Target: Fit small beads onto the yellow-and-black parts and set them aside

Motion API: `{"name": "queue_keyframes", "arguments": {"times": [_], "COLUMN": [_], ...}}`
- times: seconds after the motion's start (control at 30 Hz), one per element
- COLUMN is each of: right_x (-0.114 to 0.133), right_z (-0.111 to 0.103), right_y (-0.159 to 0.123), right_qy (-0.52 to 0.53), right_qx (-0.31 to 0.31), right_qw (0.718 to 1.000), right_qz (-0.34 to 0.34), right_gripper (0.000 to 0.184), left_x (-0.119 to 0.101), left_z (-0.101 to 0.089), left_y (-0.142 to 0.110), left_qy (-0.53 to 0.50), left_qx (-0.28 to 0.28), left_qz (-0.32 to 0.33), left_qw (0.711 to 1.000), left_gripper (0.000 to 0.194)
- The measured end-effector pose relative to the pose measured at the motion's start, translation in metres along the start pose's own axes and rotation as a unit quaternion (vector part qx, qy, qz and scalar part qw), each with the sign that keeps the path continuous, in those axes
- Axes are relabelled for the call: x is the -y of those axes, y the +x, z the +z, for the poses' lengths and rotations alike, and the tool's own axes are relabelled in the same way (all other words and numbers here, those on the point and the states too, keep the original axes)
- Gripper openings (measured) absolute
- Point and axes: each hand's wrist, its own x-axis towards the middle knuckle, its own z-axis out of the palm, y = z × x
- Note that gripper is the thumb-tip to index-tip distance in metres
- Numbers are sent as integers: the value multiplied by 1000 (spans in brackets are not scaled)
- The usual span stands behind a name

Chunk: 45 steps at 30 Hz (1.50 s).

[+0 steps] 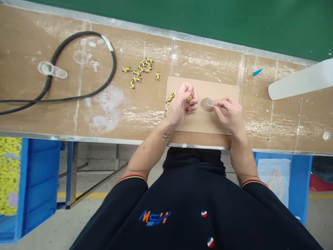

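Note:
My left hand (180,107) is closed above a flat cardboard sheet (205,125), with a small yellow-and-black figure (189,99) between its fingers. Beside its wrist, more of these figures (171,98) lie at the sheet's left edge, partly covered by the hand. My right hand (231,114) pinches at the right side of a small clear cup (208,103); whatever sits between the fingertips is too small to name. A few tiny pale pieces (225,111) show next to the right hand's fingers.
Loose yellow-and-black figures (142,67) lie up and left of the sheet. A black cable (113,66) loops at left near a clear plastic container (56,71). At right are a blue pointed cap (257,72) and a white tube-like object (299,80). Blue bins (41,173) stand below.

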Motion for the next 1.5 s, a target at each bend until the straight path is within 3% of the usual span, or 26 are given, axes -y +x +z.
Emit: {"name": "queue_keyframes", "arguments": {"times": [0.37, 0.6, 0.77, 0.9, 1.0, 1.2, 1.5], "right_x": [-3, -3, 6, 15, 17, 21, 27], "right_z": [3, 4, -4, -7, -5, -2, 1], "right_y": [-1, -1, 1, 0, -1, -3, 0], "right_qy": [-11, -3, 47, 142, 214, 303, 306], "right_qx": [6, 1, -18, -97, -122, -92, -75], "right_qw": [1000, 1000, 999, 984, 968, 945, 945], "right_qz": [-4, -7, 20, 38, 55, 84, 91], "right_gripper": [13, 12, 11, 18, 23, 24, 29], "left_x": [3, 6, 7, 10, 13, 24, 32], "left_z": [3, 2, 5, 11, 17, 25, 24], "left_y": [3, 4, 1, -2, -4, -6, -9], "left_qy": [22, 27, 33, 35, 47, 70, 101], "left_qx": [-30, -68, -81, -63, -29, 12, 17], "left_qz": [92, 109, 83, 55, 41, 70, 107], "left_qw": [995, 991, 993, 996, 998, 995, 989], "left_gripper": [50, 44, 44, 43, 43, 37, 30]}}
